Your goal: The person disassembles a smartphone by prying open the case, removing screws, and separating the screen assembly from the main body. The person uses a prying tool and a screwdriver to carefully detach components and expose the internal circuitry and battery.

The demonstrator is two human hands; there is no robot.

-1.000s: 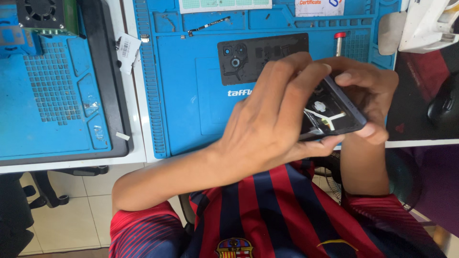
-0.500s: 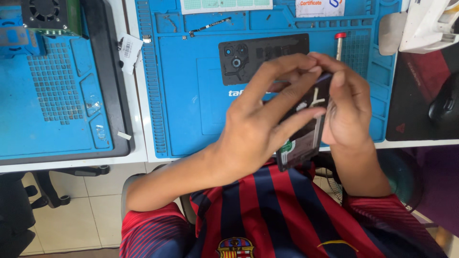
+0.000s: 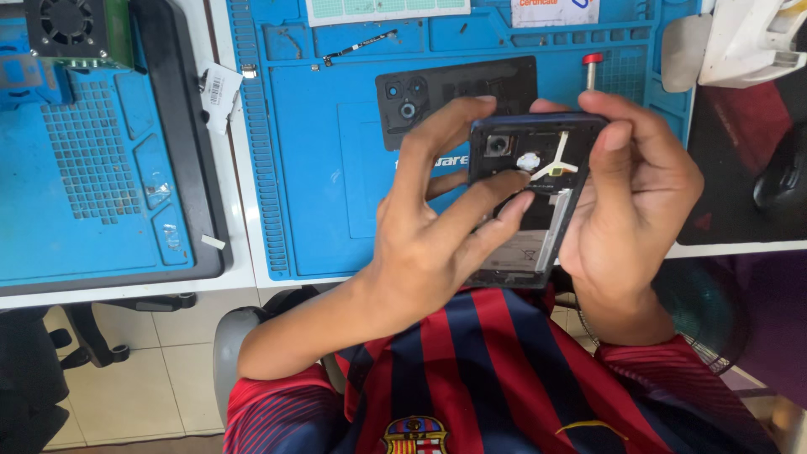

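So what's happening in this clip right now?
A person is holding an opened phone up above a blue work mat, its back off and its insides facing the camera. The right hand grips the phone along its right edge, while the left hand lays fingertips on the exposed parts near the white flex cable. The black back cover lies flat on the mat behind the hands, with a red-capped tool standing nearby.
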